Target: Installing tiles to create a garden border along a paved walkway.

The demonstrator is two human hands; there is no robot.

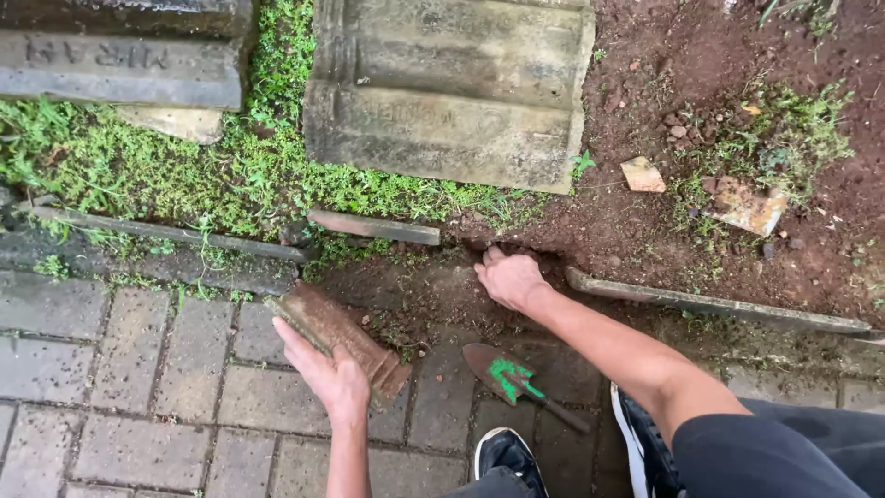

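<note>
The left hand (330, 373) lies flat and open against a dirty brown roof tile (339, 339) that rests on the grey paving bricks (120, 387). Next to it lies a small trowel (516, 380) with green paint on its blade. The right hand (507, 277) is curled down into the dark soil (636, 221), and I cannot tell if it holds anything.

Open paving (120, 406) left; trowel (516, 380), edging tile (719, 307), stacked roof tiles (447, 92) crowding the rest
</note>
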